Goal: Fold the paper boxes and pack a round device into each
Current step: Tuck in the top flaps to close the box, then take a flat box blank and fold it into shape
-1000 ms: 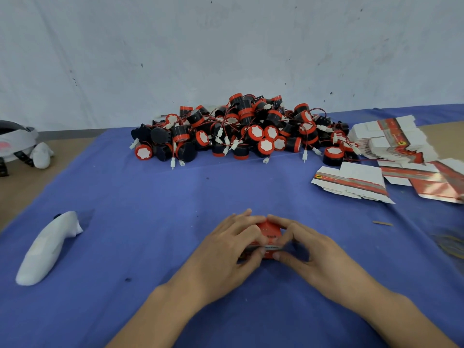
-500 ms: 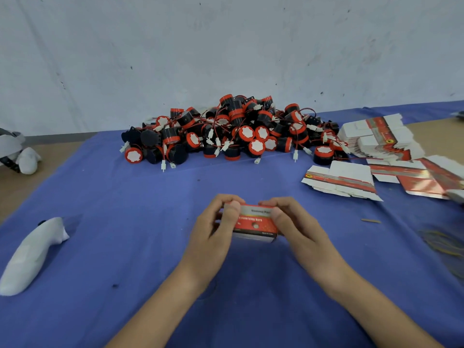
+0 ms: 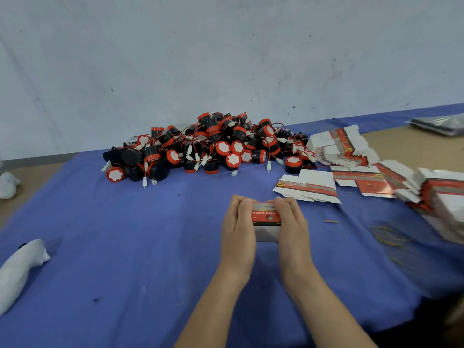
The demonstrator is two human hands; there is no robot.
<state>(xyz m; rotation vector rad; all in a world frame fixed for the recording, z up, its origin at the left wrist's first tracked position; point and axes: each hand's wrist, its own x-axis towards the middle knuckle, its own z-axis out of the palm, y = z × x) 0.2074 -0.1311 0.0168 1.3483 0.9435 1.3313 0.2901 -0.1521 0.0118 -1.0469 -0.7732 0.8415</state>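
A small red, silver and white paper box (image 3: 266,219) is held up above the blue cloth between both hands. My left hand (image 3: 237,229) grips its left end, fingers curled over the top edge. My right hand (image 3: 292,227) grips its right end the same way. A big pile of round black-and-red devices (image 3: 208,146) with red wires and white plugs lies at the back of the table. Flat unfolded boxes (image 3: 308,188) lie to the right of the hands, with more stacks (image 3: 344,149) behind them.
The blue cloth (image 3: 125,234) covers the table. A white handle-shaped object (image 3: 17,270) lies at the left edge. Yellow rubber bands (image 3: 389,237) and a small stick (image 3: 331,221) lie at the right. A blurred stack of boxes (image 3: 444,199) sits at far right.
Both hands have lifted the box off the cloth and turned it, so its printed side faces me. The hands now grip its two ends. The view has shifted right.
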